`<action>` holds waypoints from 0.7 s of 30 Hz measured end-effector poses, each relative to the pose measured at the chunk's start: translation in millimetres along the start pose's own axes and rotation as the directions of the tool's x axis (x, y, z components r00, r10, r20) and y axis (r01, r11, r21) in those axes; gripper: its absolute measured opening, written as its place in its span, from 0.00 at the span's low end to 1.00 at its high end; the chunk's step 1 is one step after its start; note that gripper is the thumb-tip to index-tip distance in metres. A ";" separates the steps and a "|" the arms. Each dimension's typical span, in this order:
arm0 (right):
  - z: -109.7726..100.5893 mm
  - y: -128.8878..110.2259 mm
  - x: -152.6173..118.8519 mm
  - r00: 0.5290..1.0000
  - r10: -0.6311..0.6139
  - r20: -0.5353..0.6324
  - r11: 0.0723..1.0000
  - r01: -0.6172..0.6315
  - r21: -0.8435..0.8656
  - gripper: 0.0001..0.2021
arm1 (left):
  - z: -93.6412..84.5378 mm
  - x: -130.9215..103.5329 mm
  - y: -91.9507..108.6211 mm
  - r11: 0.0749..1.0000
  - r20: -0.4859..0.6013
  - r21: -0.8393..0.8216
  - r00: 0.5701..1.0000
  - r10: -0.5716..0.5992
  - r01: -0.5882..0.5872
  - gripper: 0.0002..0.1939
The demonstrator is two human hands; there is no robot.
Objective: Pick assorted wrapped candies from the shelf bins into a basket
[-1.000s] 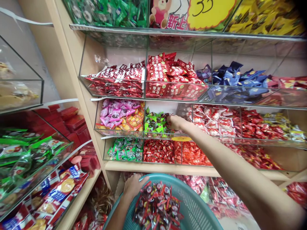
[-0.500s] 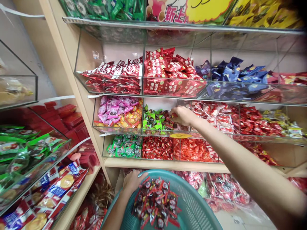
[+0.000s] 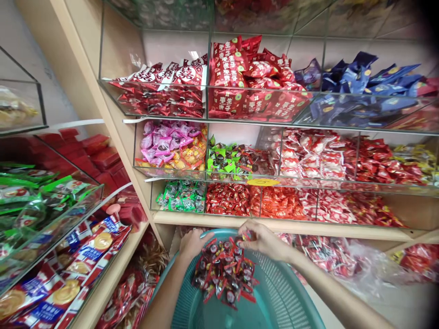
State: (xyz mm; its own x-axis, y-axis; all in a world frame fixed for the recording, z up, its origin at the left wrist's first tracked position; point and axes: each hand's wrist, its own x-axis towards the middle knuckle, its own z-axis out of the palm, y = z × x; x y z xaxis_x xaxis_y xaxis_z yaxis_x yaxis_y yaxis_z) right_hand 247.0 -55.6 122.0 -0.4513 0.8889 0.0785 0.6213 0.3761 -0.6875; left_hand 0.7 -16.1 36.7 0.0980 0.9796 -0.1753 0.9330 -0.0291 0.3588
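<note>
A teal plastic basket is in front of me, below the shelves. In it lies a heap of dark wrapped candies with red ends. My left hand grips the basket's far rim, thumb along the top edge. Over the right part of the heap, my right hand is closed around a few of the same wrapped candies, which show partly at its fingertips. Above, a clear bin holds green-wrapped candies beside dark red-brown ones.
Clear-fronted shelf bins hold red snack bags, blue packets, pink-wrapped candies and red candies. A wooden shelf edge runs just beyond the basket. At left stands another rack with blue-and-red biscuit packs.
My right hand has come down from the bin with the green and dark candies to the basket. My left hand stays on the rim. The view has tilted downward and moved closer.
</note>
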 end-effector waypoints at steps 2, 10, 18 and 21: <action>14.5 20.6 -6.4 0.997 0.069 -0.027 0.997 -0.068 0.022 0.12 | 0.7 0.5 -0.2 1.000 -0.001 0.000 1.000 -0.001 0.001 0.35; 35.9 39.0 -16.1 0.983 0.170 -0.071 0.984 -0.166 0.060 0.10 | 0.1 0.1 0.8 1.000 0.006 -0.004 1.000 -0.012 0.012 0.34; 45.3 50.6 -24.2 0.983 0.180 -0.036 0.983 -0.181 -0.043 0.14 | -7.0 -3.9 4.9 1.000 0.034 -0.001 0.999 -0.030 0.030 0.34; 36.7 36.5 -28.1 0.985 0.168 -0.034 0.979 -0.171 -0.110 0.16 | -8.8 -5.0 5.5 1.000 0.017 -0.006 0.999 -0.029 0.029 0.34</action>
State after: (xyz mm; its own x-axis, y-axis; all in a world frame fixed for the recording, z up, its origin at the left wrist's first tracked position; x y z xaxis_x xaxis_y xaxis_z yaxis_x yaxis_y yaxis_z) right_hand 258.9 -76.5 68.3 -0.3182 0.9479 -0.0137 0.7558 0.2449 -0.6074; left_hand 2.3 -19.4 47.5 0.0765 0.9766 -0.2010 0.9333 0.0008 0.3590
